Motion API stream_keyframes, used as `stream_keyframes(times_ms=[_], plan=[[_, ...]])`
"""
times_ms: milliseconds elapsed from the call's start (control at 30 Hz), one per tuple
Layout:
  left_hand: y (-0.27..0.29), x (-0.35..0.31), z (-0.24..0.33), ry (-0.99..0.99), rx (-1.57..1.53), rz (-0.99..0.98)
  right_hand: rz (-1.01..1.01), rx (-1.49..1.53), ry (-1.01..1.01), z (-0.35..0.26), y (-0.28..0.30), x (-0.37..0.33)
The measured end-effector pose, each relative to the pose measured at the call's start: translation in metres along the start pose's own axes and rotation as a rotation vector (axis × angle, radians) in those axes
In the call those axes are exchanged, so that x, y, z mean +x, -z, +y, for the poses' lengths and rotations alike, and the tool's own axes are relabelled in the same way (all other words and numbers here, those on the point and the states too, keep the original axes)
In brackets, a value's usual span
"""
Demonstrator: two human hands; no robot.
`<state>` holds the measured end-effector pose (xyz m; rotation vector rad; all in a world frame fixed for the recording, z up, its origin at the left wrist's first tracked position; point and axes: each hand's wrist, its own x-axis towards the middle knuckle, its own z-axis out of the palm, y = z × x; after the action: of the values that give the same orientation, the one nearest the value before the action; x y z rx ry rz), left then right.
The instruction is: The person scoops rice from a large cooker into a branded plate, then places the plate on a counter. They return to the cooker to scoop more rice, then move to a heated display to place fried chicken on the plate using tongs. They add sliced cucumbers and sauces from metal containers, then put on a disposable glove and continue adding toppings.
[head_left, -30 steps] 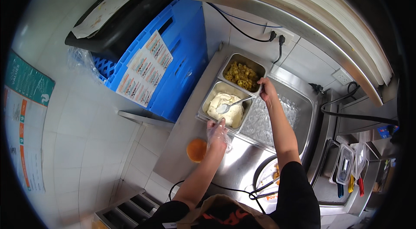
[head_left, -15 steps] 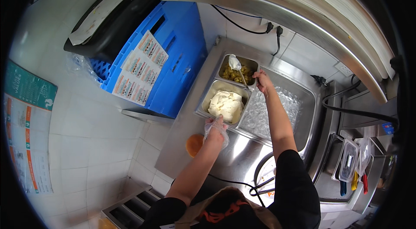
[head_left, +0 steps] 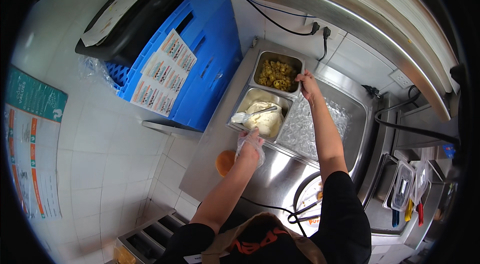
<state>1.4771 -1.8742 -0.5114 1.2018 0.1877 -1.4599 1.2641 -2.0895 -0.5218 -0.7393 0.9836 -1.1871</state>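
My left hand point(head_left: 250, 147), in a clear plastic glove, grips the near rim of a steel pan point(head_left: 286, 116) of white creamy spread point(head_left: 267, 122). A spoon point(head_left: 265, 110) lies across that spread, its left end thickly coated in white. My bare right hand point(head_left: 306, 84) holds the right rim of a second steel pan point(head_left: 256, 75), its fingers partly hidden behind the wall. Sliced yellow-green pickled peppers point(head_left: 276, 75) fill this pan's bottom. The two pans stand close together, the pepper pan farther away.
Right of the pans, ice point(head_left: 320, 124) lies in a steel well point(head_left: 357, 124). A round orange-brown bun point(head_left: 225, 163) rests on the steel counter point(head_left: 197, 176). Nearer me are a white plate point(head_left: 306, 194) and a black cable point(head_left: 265, 207). Blue crates point(head_left: 210, 64) stand left; a steel shelf point(head_left: 320, 6) overhangs the back.
The coated spoon has gone from the pepper pan into the spread pan, its coated end now pointing left. Both hands stay at their pans; the pepper pan has shifted slightly away.
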Motion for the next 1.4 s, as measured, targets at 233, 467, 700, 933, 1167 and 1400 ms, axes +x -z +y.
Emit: stream_keyframes(times_ms=[233, 467, 700, 933, 1167, 1400], plan=[[-0.013, -0.005, -0.003, -0.074, 0.135, 0.076, 0.133, 0.104, -0.035, 0.029, 0.008, -0.013], [-0.012, 0.001, -0.004, -0.115, 0.249, 0.135, 0.034, 0.046, -0.043, 0.031, 0.016, -0.012], [-0.015, 0.01, -0.005, -0.051, 0.201, 0.147, 0.058, 0.088, -0.086, 0.038, 0.016, -0.018], [0.009, -0.077, 0.037, 0.14, 0.071, -0.038, 0.382, -0.68, 0.134, 0.004, -0.004, -0.035], [0.054, -0.103, 0.099, -0.107, -0.007, -0.131, -0.484, -1.551, 0.725, 0.017, -0.091, -0.087], [0.089, -0.113, 0.124, -0.191, 0.046, -0.054, -0.667, -1.719, 0.515, 0.022, -0.117, -0.087]])
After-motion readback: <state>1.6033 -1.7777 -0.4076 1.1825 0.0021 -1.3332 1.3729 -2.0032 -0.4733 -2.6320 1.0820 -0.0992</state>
